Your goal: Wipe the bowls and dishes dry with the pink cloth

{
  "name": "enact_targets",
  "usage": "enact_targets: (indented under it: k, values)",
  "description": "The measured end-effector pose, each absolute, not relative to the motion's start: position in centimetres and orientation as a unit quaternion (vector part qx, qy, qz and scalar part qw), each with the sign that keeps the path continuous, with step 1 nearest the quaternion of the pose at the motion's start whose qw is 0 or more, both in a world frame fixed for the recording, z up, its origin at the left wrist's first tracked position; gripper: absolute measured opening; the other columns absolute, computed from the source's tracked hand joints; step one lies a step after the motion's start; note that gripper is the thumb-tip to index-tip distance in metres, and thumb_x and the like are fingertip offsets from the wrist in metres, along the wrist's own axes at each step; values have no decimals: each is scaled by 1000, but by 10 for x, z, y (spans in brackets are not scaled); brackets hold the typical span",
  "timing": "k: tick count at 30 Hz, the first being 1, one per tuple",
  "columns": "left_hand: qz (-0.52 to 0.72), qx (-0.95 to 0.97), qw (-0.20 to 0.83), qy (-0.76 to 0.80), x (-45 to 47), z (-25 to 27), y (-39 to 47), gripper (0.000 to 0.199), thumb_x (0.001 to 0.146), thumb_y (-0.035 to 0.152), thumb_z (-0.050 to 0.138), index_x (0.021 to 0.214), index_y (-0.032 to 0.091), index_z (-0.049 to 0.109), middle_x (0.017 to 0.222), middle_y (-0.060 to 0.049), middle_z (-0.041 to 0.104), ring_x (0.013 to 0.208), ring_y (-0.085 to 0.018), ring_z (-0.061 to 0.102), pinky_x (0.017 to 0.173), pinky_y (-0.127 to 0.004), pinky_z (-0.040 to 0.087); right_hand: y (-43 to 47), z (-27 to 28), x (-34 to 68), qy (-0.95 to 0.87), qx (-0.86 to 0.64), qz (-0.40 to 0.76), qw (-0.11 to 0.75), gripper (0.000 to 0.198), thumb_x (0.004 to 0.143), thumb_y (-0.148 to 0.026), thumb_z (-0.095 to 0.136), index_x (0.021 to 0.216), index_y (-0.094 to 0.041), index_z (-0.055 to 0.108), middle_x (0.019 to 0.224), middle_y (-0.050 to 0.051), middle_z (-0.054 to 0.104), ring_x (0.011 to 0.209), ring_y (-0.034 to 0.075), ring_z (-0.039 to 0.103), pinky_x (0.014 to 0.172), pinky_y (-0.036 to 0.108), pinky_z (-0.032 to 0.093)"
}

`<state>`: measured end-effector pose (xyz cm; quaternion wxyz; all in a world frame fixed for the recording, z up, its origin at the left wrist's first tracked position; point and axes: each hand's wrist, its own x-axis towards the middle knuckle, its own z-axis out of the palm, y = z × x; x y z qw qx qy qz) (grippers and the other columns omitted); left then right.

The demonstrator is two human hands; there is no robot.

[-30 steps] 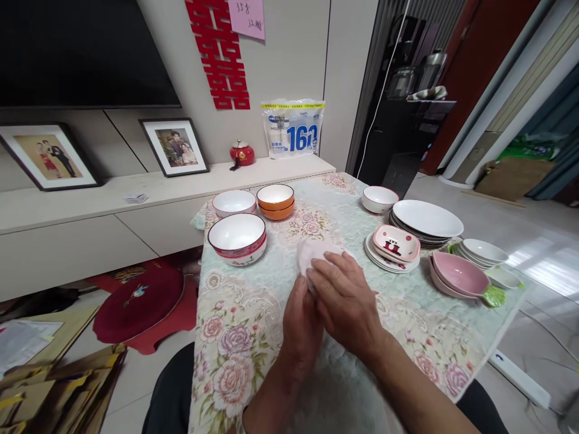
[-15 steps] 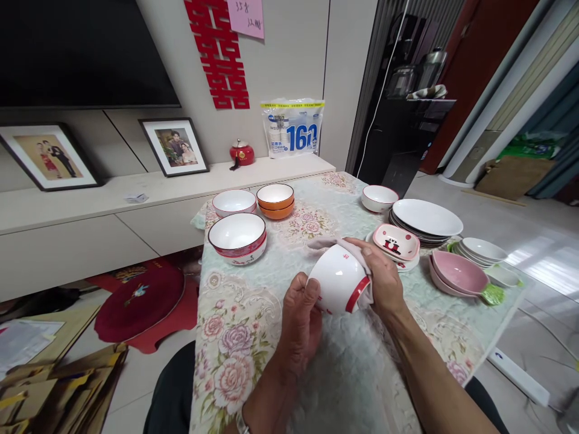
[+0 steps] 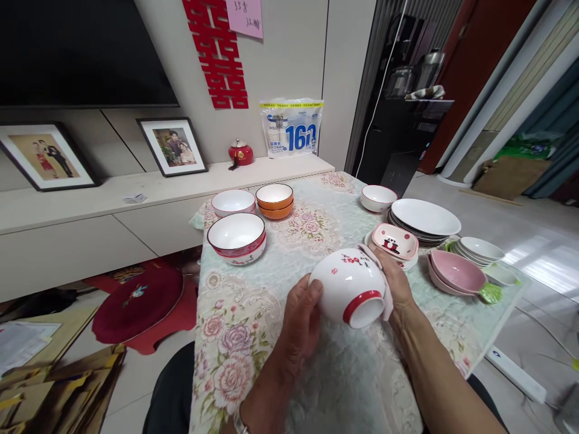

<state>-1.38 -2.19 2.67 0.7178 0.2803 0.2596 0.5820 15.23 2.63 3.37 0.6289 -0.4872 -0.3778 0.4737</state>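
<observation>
Tilted on its side above the table, a white bowl (image 3: 339, 283) shows its red-ringed foot and a red flower print. My left hand (image 3: 304, 310) grips its left edge, thumb on the outside and fingers hidden behind. On the far side my right hand (image 3: 394, 277) presses a pale pinkish cloth (image 3: 388, 295) against the bowl; most of the cloth is covered by the hand and bowl. Just beyond the right hand lies a pink square cat dish (image 3: 395, 241) on small plates. To the left stand stacked red-and-white bowls (image 3: 237, 238).
Orange bowls (image 3: 275, 205) and a pink-rimmed bowl (image 3: 233, 203) stand at the back left of the flowered tablecloth (image 3: 239, 361). On the right are a white bowl (image 3: 379, 198), stacked plates (image 3: 425, 217), pink leaf-shaped bowls (image 3: 459, 274) and small white dishes (image 3: 482, 248).
The bowl has turned so that its foot and flower print face me more. My right hand, with the cloth, has shifted a little right and down along it.
</observation>
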Motion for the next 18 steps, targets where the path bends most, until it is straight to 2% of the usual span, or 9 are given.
enact_targets:
  k: [3,5,8,10,12,15,18]
  values:
    - [544,302,726,291,-19,28,-21,33,74,40,81,83,14,63,70,-2,66,63,-13,57,59,-23,41,27,37,158,-422,-490,479,594,34,73,-54,75,71,-20,71,61,0,64,57,17,56,53,29,43]
    - [531,299,736,295,-21,30,-20,35,70,39,84,79,14,61,69,-1,65,60,-11,54,58,-22,40,26,37,160,-442,-496,464,586,34,76,-53,73,74,-19,72,61,0,63,55,16,54,52,28,40]
    - [543,288,733,292,-21,32,-19,38,65,38,87,75,14,60,66,0,64,60,-11,52,58,-22,40,24,37,158,-507,-515,366,586,31,84,-49,67,77,-19,73,61,-1,62,58,16,55,55,28,42]
    - [564,280,717,299,-20,31,-18,37,64,36,88,75,15,60,65,1,62,60,-11,51,58,-22,40,20,40,153,-566,-517,272,581,28,90,-43,61,83,-20,75,73,2,69,70,18,62,65,31,48]
    - [585,276,700,303,-19,27,-18,34,67,35,87,76,15,60,66,2,61,60,-10,51,59,-23,41,15,43,145,-628,-499,183,569,26,96,-36,54,96,-20,75,94,5,75,91,22,68,83,35,52]
    - [609,279,680,298,-17,21,-17,28,72,33,83,82,15,63,70,2,62,62,-10,52,61,-23,42,4,48,127,-713,-445,73,537,26,98,-24,51,114,-19,71,118,10,72,115,24,64,103,43,48]
    - [627,289,662,293,-16,17,-17,24,76,29,81,91,17,66,80,1,66,70,-12,56,69,-25,45,-5,48,109,-781,-395,-8,483,30,96,-15,52,122,-17,67,127,12,69,126,27,58,112,50,41]
